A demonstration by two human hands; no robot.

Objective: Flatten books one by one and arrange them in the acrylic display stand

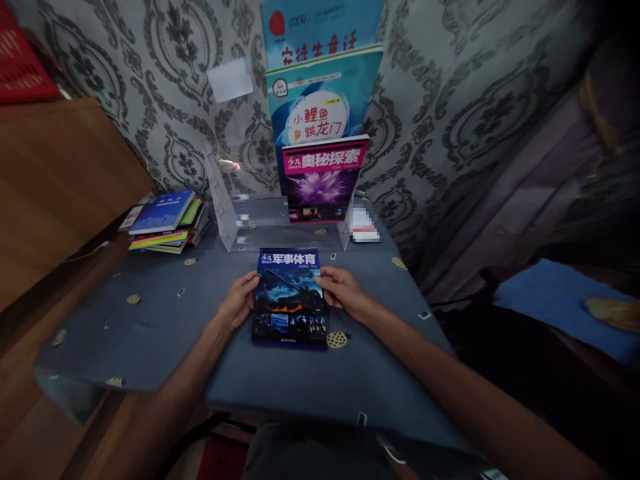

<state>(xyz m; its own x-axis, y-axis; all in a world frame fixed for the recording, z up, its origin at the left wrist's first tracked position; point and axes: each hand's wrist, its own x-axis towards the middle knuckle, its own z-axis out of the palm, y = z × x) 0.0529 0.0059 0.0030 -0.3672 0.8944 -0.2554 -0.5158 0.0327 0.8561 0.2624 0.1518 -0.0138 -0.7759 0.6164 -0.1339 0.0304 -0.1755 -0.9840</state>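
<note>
A dark blue book [290,293] with a tank on its cover is held between my two hands above the cloth-covered table. My left hand [239,299] grips its left edge, and my right hand [343,288] pinches the right edge. The cover faces up toward me. Just beyond it stands a clear acrylic rack [225,213] with stepped tiers. On the rack's right side a magenta book [323,183] leans in front of a teal book [325,100], and a taller blue book [320,27] rises behind them.
A stack of books [167,217] lies at the table's left rear. A small white and red item [365,225], partly blurred out, rests right of the rack. The patterned wall [180,60] backs the table [165,333]. A wooden cabinet [65,173] stands at left.
</note>
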